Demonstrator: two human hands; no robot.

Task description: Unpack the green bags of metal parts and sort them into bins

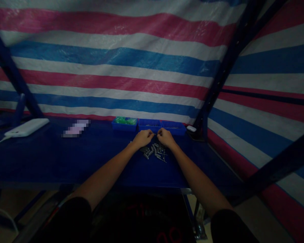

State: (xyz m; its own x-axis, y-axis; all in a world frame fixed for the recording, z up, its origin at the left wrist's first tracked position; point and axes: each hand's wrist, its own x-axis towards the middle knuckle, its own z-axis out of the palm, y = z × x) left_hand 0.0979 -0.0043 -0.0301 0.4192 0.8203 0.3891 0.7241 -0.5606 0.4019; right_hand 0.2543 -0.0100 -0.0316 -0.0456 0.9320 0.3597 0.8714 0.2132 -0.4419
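Note:
Both my hands meet over the middle of the dark blue table, just in front of the blue bins. My left hand (144, 137) is closed, its thumb and fingertips pinched near the other hand. My right hand (165, 136) is pinched too, a small gap from the left. Something small and dark seems to sit between the fingertips, too small to name. Below the hands lies a loose pile of small grey metal cylinders (151, 151), with several thin metal pins (163, 158) at its right side.
A blue bin with green plastic bags (126, 121), a middle blue bin (150, 129) and a right blue bin (178, 131) line the table's back. A white power bank (27, 127) and a blurred-out flat object (76, 128) lie left. A white case (191, 128) stands by the right post.

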